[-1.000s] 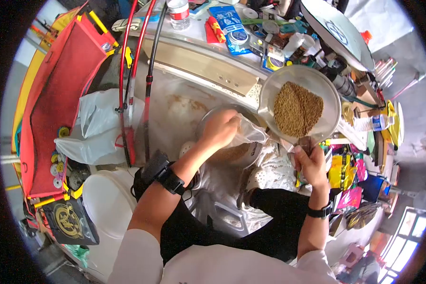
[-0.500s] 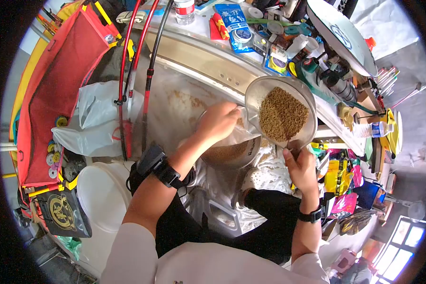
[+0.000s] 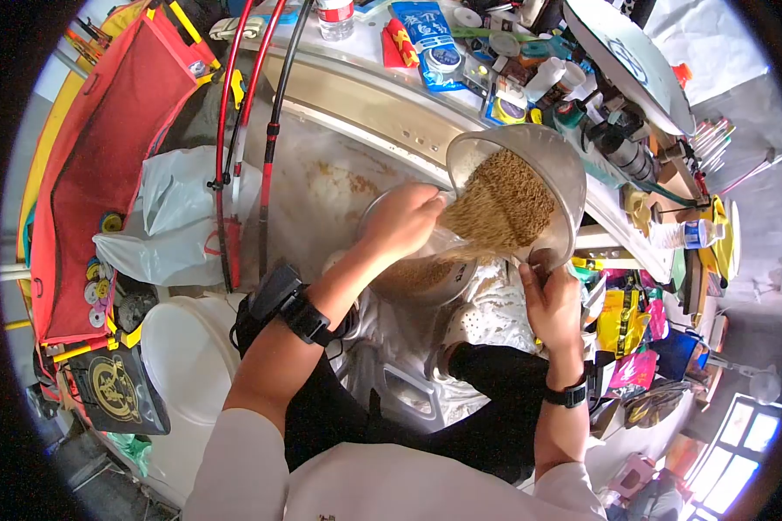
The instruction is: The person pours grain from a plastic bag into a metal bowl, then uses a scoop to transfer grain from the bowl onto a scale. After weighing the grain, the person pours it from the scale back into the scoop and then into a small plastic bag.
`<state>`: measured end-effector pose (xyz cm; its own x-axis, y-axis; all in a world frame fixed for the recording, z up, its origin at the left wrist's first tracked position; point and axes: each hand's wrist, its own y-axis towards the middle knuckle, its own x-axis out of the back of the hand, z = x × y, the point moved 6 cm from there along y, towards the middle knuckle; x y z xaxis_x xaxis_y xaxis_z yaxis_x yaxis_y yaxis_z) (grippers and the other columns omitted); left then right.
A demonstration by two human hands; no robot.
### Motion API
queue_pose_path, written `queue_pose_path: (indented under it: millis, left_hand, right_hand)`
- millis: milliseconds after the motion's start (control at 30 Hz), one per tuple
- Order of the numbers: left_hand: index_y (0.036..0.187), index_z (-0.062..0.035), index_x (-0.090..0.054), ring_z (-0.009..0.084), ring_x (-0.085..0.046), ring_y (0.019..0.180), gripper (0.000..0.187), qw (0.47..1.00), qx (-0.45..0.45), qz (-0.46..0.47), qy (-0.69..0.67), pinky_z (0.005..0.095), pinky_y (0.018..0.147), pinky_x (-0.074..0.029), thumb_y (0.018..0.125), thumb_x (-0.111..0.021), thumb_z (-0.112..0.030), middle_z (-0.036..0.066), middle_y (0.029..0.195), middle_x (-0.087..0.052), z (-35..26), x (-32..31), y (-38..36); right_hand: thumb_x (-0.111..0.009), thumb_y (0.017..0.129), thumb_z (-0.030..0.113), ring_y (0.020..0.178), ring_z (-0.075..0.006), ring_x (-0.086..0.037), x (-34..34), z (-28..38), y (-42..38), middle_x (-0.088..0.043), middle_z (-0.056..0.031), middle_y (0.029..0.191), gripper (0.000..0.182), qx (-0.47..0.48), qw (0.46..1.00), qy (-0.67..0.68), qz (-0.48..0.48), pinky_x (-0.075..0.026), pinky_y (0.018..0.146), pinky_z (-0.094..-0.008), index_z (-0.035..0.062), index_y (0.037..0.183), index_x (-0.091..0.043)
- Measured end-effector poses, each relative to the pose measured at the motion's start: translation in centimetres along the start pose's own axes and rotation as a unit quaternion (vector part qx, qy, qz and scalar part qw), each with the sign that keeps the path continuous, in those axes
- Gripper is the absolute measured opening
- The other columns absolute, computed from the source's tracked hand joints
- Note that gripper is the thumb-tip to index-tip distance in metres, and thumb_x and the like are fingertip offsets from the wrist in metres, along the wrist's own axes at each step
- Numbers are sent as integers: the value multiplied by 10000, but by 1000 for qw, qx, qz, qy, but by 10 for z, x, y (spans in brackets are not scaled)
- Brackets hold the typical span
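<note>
My right hand (image 3: 552,304) grips the rim or handle of a metal bowl (image 3: 566,165), which is tilted to the left. Brown pellets (image 3: 508,200) slide out of it and fall toward a lower container (image 3: 447,291) that holds more brown grains (image 3: 413,273). Closed fingers of my left hand (image 3: 408,217) pinch the edge of a clear plastic bag (image 3: 439,239) above that container. The falling pellets hide part of the bag.
A white bucket lid (image 3: 187,360) is at the left, near a white plastic bag (image 3: 178,217). Red and black poles (image 3: 271,165) rise ahead. A cluttered counter (image 3: 369,52) runs behind, with a water bottle (image 3: 335,19) on it.
The metal bowl has tipped further to the left, and pellets now pour over its edge. My left hand has stayed nearly in place.
</note>
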<state>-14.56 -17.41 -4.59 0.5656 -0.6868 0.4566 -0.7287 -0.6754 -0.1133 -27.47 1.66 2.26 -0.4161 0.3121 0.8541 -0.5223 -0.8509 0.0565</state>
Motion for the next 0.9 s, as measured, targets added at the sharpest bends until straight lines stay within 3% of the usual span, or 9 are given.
queue_pose_path:
  millis: [33,67,267,467,533,900]
  left_hand:
    - [755,21,-544,300,-538,670,278,1000,-22,-19,3,410,624,-400,861,-499,-232,210,697,-536,-1,2,0]
    - [746,33,-535,213,-530,593,271,998,-43,-38,6,360,579,-402,863,-527,-212,195,640,-522,-3,3,-1]
    - [757,31,-534,245,-533,606,267,999,-30,-19,-5,368,591,-402,864,-521,-212,190,656,-529,2,0,-1]
    - [756,33,-531,262,-528,606,282,999,-43,-15,-9,372,595,-400,873,-515,-223,193,658,-527,3,-1,-1]
    - [750,34,-527,262,-522,600,288,999,-42,-16,-8,374,591,-396,875,-515,-226,194,650,-519,1,0,-2]
    - [723,38,-500,190,-475,573,306,998,-67,-15,-17,362,562,-375,878,-513,-225,170,606,-477,5,-3,0]
  right_hand:
    - [-589,853,118,506,-166,-474,-1,0,0,-526,-121,589,145,-2,1000,-9,0,-402,512,-306,-20,881,-557]
    - [-589,853,118,506,-166,-474,-1,0,0,-526,-121,589,145,-2,1000,-9,1,-402,512,-306,-20,881,-557]
    - [-584,855,118,514,-192,-530,-1,7,0,-546,-146,602,149,-8,1000,0,-6,-421,519,-319,-20,905,-553]
    - [-574,861,127,531,-273,-564,1,13,0,-555,-179,616,150,-5,1000,-16,-9,-436,528,-339,-13,911,-552]
    - [-591,848,190,617,-391,-595,3,14,1,-590,-212,665,197,19,1000,-3,-19,-474,513,-427,28,946,-536]
    - [-600,847,208,482,-353,-562,0,0,4,-532,-175,515,211,44,998,-47,-14,-443,449,-411,16,894,-528]
